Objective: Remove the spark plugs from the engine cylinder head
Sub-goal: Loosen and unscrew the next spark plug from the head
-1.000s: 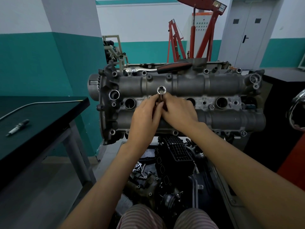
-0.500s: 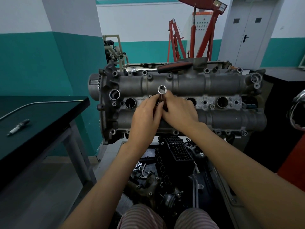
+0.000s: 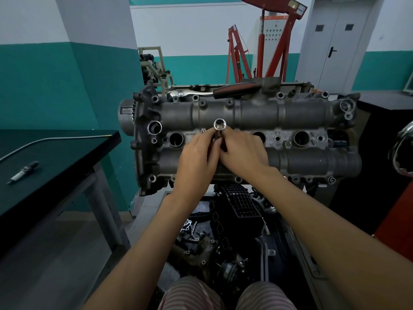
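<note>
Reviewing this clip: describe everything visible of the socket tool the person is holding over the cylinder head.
The socket is a bright, chrome-looking metal tube whose open upper end faces the camera, showing a faceted inner recess. It stands roughly upright over the second plug well from the left of the cylinder head. Its lower shaft is hidden between the fingers. The left hand and right hand both pinch it just below the rim. No ratchet is attached; the ratchet lies on the head's far edge.

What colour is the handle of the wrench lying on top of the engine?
The ratchet handle is black and red, seen in the head view.
</note>
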